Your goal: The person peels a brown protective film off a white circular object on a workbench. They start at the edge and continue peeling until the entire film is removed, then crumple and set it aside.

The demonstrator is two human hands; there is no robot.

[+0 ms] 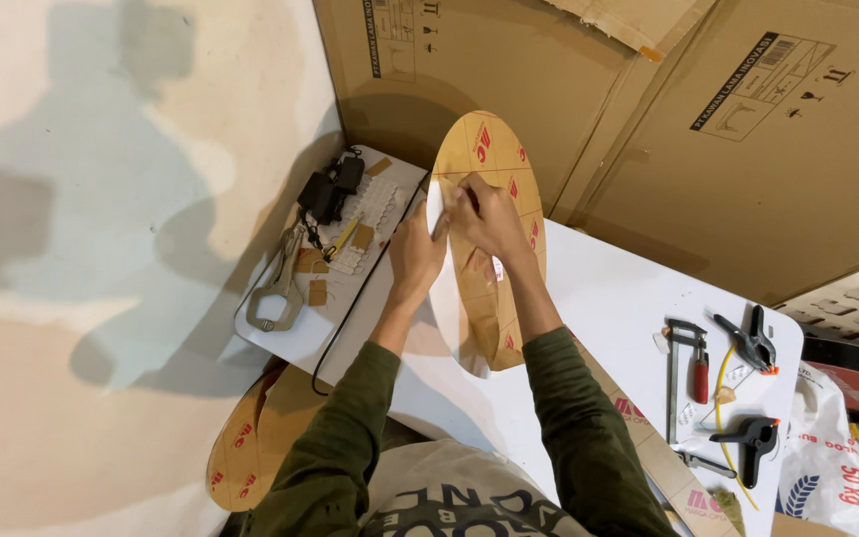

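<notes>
Fingertips of the right hand pinch the brown protective paper on a round acrylic disc covered in tan film, held upright over the white tabletop. The left hand grips the disc's near edge, fingers curled round it. Both forearms in green sleeves reach forward, elbows low. Locking pliers lie left near the table's edge; a red-handled bar clamp and black spring clamps sit well apart at right. Cardboard boxes close off the far side.
</notes>
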